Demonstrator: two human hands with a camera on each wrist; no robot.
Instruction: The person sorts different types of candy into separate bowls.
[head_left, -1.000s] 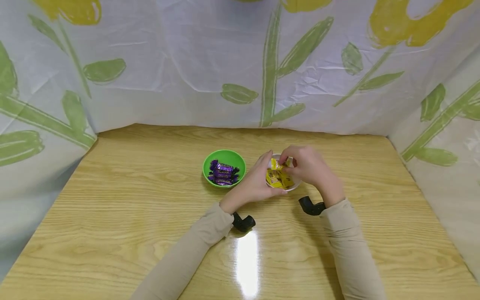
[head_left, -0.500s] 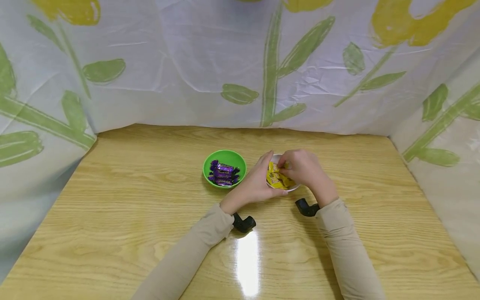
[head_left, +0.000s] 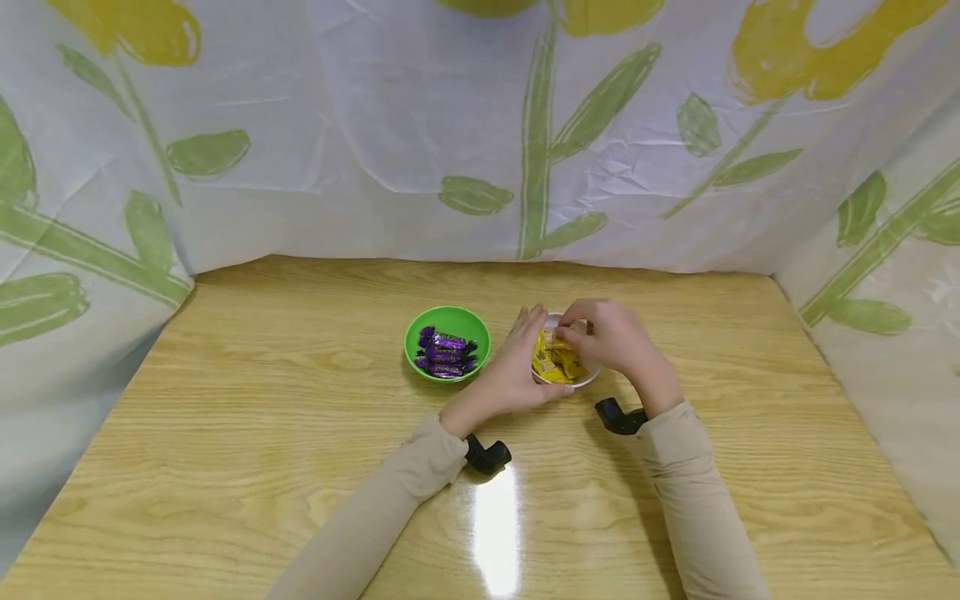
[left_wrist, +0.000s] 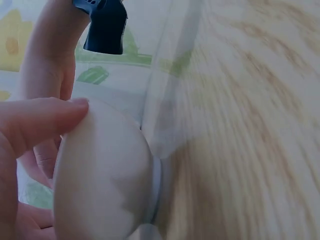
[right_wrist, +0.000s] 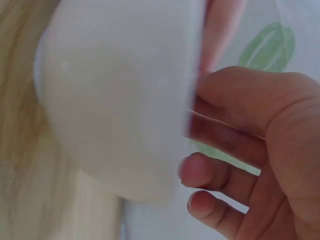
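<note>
Left hand [head_left: 517, 367] cups the white bowl [head_left: 581, 379]; right hand [head_left: 611, 337] fingers pinch a yellow candy [head_left: 553, 340].

Two bowls sit near the middle of the surface [head_left: 225, 433], side by side, just apart. Left bowl [head_left: 447, 317] holds wrapped candies [head_left: 446, 352]. Right bowl [head_left: 581, 377] holds candy packets [head_left: 553, 364]. Left hand [head_left: 515, 371] cups the right bowl's left and near side, between the two bowls. Right hand [head_left: 615, 342] lies over the right bowl's right rim, fingertips above the packets. A backdrop sheet [head_left: 390, 142] stands behind the surface and along both sides.
</note>
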